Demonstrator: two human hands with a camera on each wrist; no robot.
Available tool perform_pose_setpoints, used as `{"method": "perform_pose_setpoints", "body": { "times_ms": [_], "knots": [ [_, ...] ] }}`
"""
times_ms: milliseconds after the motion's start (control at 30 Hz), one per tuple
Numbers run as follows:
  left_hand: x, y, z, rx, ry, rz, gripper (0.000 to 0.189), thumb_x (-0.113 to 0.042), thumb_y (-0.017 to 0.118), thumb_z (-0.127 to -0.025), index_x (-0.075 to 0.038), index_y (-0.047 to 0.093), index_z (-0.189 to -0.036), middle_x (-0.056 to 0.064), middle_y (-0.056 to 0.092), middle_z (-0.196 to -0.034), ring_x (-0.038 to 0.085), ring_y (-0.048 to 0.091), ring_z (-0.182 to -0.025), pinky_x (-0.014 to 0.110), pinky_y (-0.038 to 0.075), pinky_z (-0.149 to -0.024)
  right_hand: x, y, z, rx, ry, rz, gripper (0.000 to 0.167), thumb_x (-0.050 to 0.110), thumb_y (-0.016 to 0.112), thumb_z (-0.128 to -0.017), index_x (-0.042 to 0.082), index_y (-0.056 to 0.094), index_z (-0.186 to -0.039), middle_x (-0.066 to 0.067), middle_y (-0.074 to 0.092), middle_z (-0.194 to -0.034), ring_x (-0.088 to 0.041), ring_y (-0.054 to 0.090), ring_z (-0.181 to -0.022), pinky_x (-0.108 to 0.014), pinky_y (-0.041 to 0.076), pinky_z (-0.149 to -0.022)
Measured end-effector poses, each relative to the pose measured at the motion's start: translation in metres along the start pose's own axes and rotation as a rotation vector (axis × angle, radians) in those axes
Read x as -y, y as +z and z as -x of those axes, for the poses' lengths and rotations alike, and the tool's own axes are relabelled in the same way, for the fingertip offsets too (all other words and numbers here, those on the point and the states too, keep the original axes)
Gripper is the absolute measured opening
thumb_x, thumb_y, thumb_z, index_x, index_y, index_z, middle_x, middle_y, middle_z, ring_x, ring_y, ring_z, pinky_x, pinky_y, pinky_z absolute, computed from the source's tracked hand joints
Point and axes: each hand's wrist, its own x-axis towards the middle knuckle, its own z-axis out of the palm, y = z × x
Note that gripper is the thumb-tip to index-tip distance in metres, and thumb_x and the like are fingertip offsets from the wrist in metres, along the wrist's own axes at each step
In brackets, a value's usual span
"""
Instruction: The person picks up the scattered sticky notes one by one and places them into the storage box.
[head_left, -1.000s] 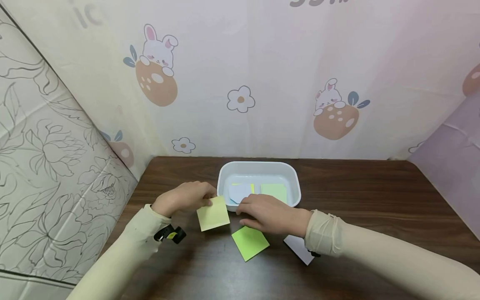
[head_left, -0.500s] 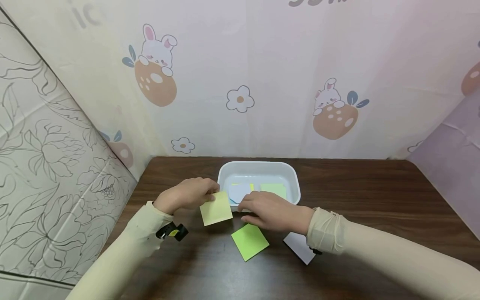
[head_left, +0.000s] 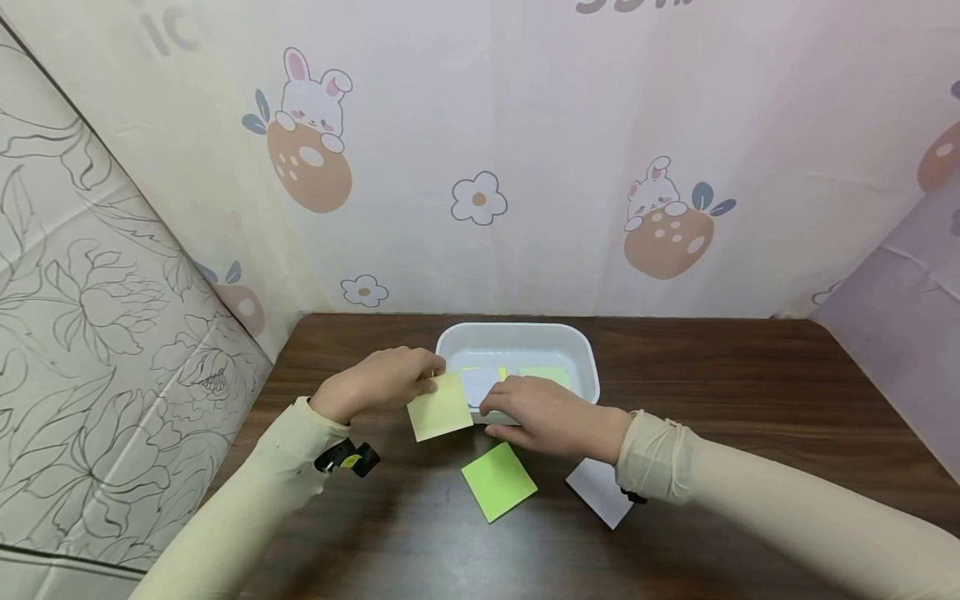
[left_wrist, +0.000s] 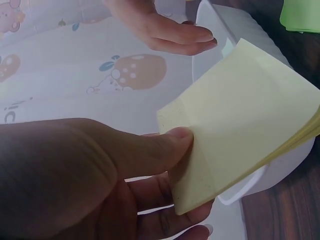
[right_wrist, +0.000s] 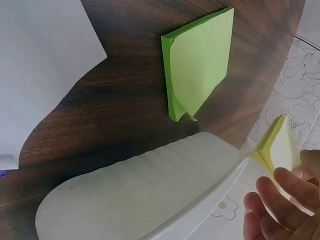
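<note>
My left hand (head_left: 386, 383) pinches a pale yellow sticky note pad (head_left: 441, 407) with the thumb on its top face and fingers beneath. The left wrist view shows the pad's stacked edges, and it overlaps the white tray's left front corner. The tray (head_left: 517, 333) holds some paper pieces in white, bright yellow and pale green (head_left: 553, 374). My right hand (head_left: 551, 417) hangs over the tray's front rim, its fingers loosely bent with nothing between them; in the left wrist view those fingers (left_wrist: 182, 40) extend beside the tray.
A bright green sticky note pad (head_left: 498, 483) lies in front of the tray on the dark wooden table (head_left: 712, 367). Right of it lies a pale lilac-white pad (head_left: 600, 490), partly under the right sleeve. A patterned curtain (head_left: 525, 267) stands behind the table.
My left hand has moved a little right and away from me, bringing the yellow pad up to the tray's corner. My right hand has shifted slightly farther back.
</note>
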Motion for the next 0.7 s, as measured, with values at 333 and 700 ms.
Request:
{"method": "perform_pose_setpoints", "body": {
  "times_ms": [333, 700],
  "knots": [
    [-0.001, -0.001, -0.004, -0.028, 0.000, -0.004, 0.004, -0.013, 0.059, -0.101, -0.013, 0.063, -0.099, -0.003, 0.051, -0.073, 0.012, 0.045, -0.064, 0.026, 0.035, -0.059, -0.005, -0.002, 0.002, -0.013, 0.016, 0.005, 0.020, 0.024, 0.066, -0.098, 0.012, 0.071, -0.113, 0.002, 0.072, -0.106, -0.014, 0.066, -0.098, -0.036, 0.052, -0.097],
    [-0.003, -0.002, -0.010, -0.086, 0.031, -0.029, 0.008, -0.012, 0.056, -0.103, -0.012, 0.060, -0.110, 0.000, 0.057, -0.080, 0.015, 0.050, -0.070, 0.028, 0.038, -0.061, -0.012, -0.002, 0.004, -0.024, 0.039, 0.013, 0.020, 0.025, 0.066, -0.098, 0.012, 0.070, -0.112, 0.001, 0.071, -0.104, -0.013, 0.063, -0.093, -0.032, 0.053, -0.083]
  ]
}}
